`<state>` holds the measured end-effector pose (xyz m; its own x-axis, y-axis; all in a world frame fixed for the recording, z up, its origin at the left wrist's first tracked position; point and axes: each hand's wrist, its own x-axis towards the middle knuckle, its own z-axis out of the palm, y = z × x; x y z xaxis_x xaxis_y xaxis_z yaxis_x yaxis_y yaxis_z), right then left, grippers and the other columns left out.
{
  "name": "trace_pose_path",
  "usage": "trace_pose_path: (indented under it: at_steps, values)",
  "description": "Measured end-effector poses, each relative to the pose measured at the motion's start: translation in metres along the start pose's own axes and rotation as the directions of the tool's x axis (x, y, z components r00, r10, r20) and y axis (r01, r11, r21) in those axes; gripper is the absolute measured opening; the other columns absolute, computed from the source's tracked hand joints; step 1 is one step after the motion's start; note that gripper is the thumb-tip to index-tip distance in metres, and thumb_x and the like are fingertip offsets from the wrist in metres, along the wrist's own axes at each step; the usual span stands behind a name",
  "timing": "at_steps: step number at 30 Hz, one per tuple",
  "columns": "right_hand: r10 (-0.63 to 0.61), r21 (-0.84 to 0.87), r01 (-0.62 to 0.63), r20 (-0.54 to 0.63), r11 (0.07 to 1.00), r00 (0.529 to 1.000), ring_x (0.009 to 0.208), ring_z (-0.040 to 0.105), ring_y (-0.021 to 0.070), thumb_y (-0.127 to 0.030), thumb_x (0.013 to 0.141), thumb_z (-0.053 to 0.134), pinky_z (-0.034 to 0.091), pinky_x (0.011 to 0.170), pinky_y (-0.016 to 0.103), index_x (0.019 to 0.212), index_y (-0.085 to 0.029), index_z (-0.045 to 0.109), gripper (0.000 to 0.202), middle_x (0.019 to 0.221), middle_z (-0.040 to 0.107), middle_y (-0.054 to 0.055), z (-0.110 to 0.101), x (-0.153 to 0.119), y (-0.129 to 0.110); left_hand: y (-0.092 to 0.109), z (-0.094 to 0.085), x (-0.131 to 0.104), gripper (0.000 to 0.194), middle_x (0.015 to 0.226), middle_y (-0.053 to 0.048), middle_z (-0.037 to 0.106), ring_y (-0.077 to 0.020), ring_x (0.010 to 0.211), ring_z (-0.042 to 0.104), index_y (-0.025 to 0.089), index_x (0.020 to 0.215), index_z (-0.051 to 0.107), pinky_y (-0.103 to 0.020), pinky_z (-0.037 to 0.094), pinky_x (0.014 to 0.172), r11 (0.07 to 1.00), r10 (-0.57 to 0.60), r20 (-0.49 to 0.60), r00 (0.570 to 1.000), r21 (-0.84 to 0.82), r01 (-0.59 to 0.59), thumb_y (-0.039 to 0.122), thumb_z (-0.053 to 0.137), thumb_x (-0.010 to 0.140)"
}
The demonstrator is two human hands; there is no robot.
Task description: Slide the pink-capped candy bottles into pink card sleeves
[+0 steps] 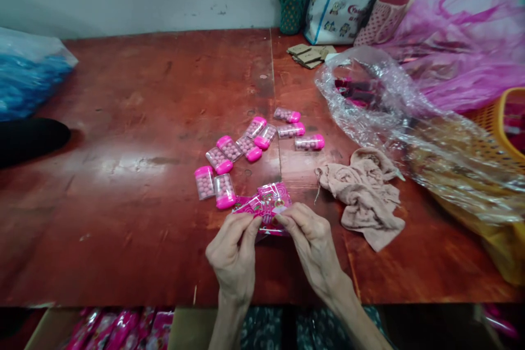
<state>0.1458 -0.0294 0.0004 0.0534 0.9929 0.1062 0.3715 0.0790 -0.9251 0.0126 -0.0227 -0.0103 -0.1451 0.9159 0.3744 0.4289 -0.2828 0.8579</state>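
Pink printed wrappers (275, 192) are pinched between thumb and fingertips of the left hand (234, 254) and the right hand (314, 243), above the red table (123, 229). Pink-capped containers (224, 188) are scattered just beyond; a crumpled cloth (367, 197) is seen at right.

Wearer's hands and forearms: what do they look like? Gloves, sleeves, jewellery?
Left hand and right hand both ungloved. Forearms bare, no sleeves in frame. No watch, bracelet or ring visible. Dark garment with a lighter pattern shows at the bottom edge.
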Motion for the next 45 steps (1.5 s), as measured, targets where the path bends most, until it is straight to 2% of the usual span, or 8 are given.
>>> trace_pose_path:
  at_steps: [6,10,16,23,28,34,40,45]
  values:
    - [-0.069,-0.074,0.069,-0.007,0.995,0.998,0.067,0.047,0.0142,-0.019,0.092,0.044,0.034,0.062,0.027,0.074,-0.019,0.058,0.023,0.069,0.054,0.0,0.006,-0.007,-0.007,0.007,-0.004,-0.007,0.013,0.074,0.001,0.061,-0.0143,0.07,0.057,0.019,0.066,0.061,-0.026,0.045,0.064,0.988,-0.131,-0.195,0.972,-0.108,0.111,0.008,0.069,0.067]
    - [-0.079,-0.093,0.079,0.011,0.992,0.997,0.064,0.045,0.0138,-0.02,0.092,0.044,0.033,0.06,0.026,0.068,-0.017,0.055,0.026,0.066,0.051,0.0,0.005,-0.009,-0.012,0.008,-0.012,-0.008,0.016,0.089,-0.003,0.064,-0.0178,0.086,0.059,0.017,0.059,0.058,-0.027,0.046,0.072,0.879,-0.309,-0.02,0.951,-0.387,0.277,0.012,0.064,0.073]
    - [-0.082,-0.1,0.087,0.052,0.991,0.995,0.067,0.047,0.0146,-0.021,0.092,0.043,0.034,0.061,0.026,0.07,-0.017,0.057,0.026,0.069,0.053,0.001,0.004,-0.015,-0.019,0.008,-0.022,-0.009,0.017,0.117,-0.012,0.059,-0.0286,0.113,0.049,0.018,0.091,0.07,-0.044,0.036,0.095,0.742,-0.247,0.219,0.944,-0.583,0.33,0.021,0.057,0.08]
    - [0.009,0.088,-0.011,0.012,0.996,1.0,0.058,0.042,0.0121,-0.032,0.092,0.041,0.031,0.054,0.025,0.06,-0.017,0.052,0.037,0.06,0.045,-0.001,0.003,-0.031,-0.02,0.007,-0.026,-0.014,0.005,0.062,0.001,0.061,-0.0099,0.061,0.053,0.017,0.064,0.07,-0.021,0.043,0.061,0.636,-0.447,0.166,0.879,-0.632,0.442,0.015,0.068,0.069]
    - [0.181,0.426,-0.211,0.11,0.88,0.977,0.067,0.055,0.0136,-0.038,0.079,0.062,0.043,0.059,0.023,0.095,-0.018,0.06,0.025,0.075,0.06,0.0,0.009,-0.033,-0.023,0.005,-0.033,-0.018,0.008,0.06,0.004,0.059,-0.0078,0.06,0.049,0.017,0.063,0.069,-0.018,0.041,0.059,0.643,-0.46,0.077,0.885,-0.659,0.391,0.017,0.067,0.07]
    - [0.276,0.488,-0.3,0.123,0.82,0.953,0.058,0.053,0.0102,-0.031,0.077,0.065,0.044,0.055,0.02,0.076,-0.015,0.064,0.016,0.066,0.061,-0.001,0.033,-0.036,-0.028,0.005,-0.039,-0.02,0.003,0.072,-0.001,0.067,-0.012,0.07,0.056,0.016,0.065,0.07,-0.021,0.045,0.067,0.651,-0.47,0.051,0.881,-0.654,0.385,0.017,0.069,0.068]
    - [0.089,0.098,-0.105,0.152,0.99,0.984,0.063,0.059,0.0117,-0.025,0.085,0.055,0.046,0.058,0.019,0.08,-0.016,0.065,0.014,0.07,0.066,-0.001,0.038,-0.023,-0.029,-0.009,-0.061,-0.013,0.01,0.067,-0.001,0.067,-0.0111,0.063,0.059,0.015,0.061,0.069,-0.021,0.049,0.062,0.523,-0.654,-0.044,0.756,-0.748,0.409,0.022,0.076,0.058]
    - [-0.036,-0.333,0.034,0.0,0.942,0.999,0.065,0.055,0.0174,-0.033,0.091,0.043,0.043,0.063,0.029,0.088,-0.014,0.06,0.026,0.073,0.061,0.006,0.061,0.025,-0.025,-0.024,-0.081,-0.002,0.016,0.063,0.0,0.068,-0.0101,0.062,0.061,0.014,0.062,0.068,-0.022,0.051,0.064,0.537,-0.731,-0.245,0.637,-0.782,0.316,0.02,0.079,0.052]
